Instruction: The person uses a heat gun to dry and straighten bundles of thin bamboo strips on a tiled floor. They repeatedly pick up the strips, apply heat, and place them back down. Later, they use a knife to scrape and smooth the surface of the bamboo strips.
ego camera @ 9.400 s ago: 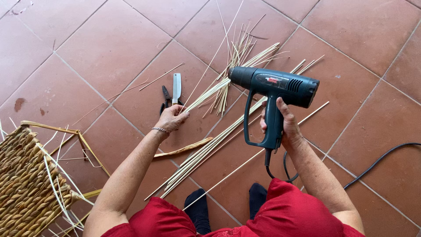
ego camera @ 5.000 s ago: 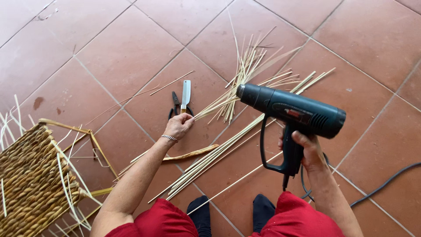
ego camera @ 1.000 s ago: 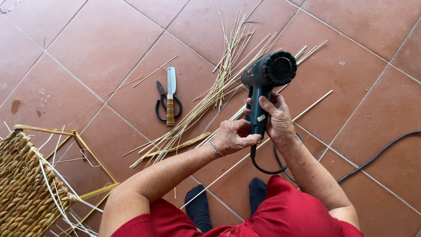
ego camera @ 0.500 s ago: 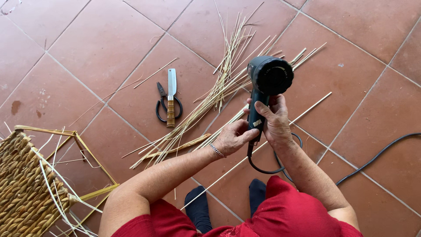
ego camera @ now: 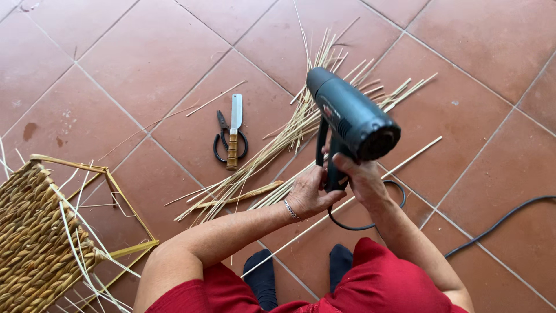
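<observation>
A dark blue heat gun is held upright over the tiled floor, its nozzle end pointing away from me and its rear grille toward the camera. My right hand grips the handle. My left hand, with a thin bracelet on the wrist, touches the lower part of the handle from the left. Under the gun lies a loose bundle of pale straw reeds, spread diagonally across the tiles.
A knife with a wooden handle lies over black scissors left of the reeds. A partly woven wicker basket with loose strands sits at lower left. The gun's black cord runs off to the right. My feet in dark socks are below.
The heat gun has tilted so its body now points away and up-left. My left hand came from the reeds to the gun's handle; both hands stay on it.
</observation>
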